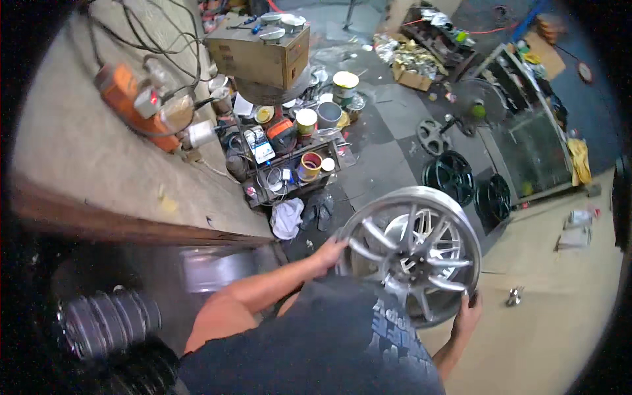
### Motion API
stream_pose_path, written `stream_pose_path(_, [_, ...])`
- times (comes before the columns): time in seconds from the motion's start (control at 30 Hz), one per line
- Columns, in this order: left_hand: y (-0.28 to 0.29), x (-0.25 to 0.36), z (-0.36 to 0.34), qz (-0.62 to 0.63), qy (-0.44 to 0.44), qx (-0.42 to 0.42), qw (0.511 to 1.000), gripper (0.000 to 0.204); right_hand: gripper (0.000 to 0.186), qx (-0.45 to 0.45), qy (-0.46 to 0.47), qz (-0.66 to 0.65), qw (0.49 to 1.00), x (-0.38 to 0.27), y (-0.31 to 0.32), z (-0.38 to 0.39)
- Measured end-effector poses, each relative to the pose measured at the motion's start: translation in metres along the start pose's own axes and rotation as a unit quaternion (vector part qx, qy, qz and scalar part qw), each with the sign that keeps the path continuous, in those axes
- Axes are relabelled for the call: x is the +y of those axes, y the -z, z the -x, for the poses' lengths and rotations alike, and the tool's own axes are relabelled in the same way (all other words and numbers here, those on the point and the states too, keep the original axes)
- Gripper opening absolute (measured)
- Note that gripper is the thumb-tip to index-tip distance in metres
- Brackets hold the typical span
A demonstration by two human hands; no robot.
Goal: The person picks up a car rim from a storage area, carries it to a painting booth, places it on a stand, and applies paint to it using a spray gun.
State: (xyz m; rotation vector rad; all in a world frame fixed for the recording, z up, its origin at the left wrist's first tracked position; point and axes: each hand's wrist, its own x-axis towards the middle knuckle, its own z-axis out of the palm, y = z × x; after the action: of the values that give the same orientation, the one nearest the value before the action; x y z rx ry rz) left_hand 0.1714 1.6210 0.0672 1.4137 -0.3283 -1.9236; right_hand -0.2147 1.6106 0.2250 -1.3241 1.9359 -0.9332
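Observation:
A large silver multi-spoke wheel rim (pixel 440 263) is held up in front of my body, its spoked face toward me. My left hand (pixel 329 255) grips its outer edge on the left side. Low on the right edge, my right hand (pixel 466 315) has its fingers closed round the lip. Through the gaps between the spokes another silver rim (pixel 426 232) shows behind, partly hidden. My shirt covers the lower left part of the held wheel.
A cluttered cart (pixel 299 172) with cans, a phone (pixel 259 145) and tools stands ahead, a cardboard box (pixel 260 56) behind it. Dark rims (pixel 449 176) lie on the floor at right. A tan surface (pixel 546 316) spreads to my right; stacked rims (pixel 112 322) sit at lower left.

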Motion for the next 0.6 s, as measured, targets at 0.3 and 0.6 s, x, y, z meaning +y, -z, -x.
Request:
stream_pose_path(0.3, [-0.052, 0.180, -0.162, -0.012, -0.065, 0.021, 0.998, 0.061, 0.045, 0.017, 0.085, -0.005, 0.996, -0.057, -0.026, -0.240])
stream_pose_path(0.6, [-0.101, 0.329, -0.329, 0.074, -0.128, 0.084, 0.985, 0.049, 0.045, -0.102, 0.195, -0.032, 0.975, -0.139, -0.104, -0.522])
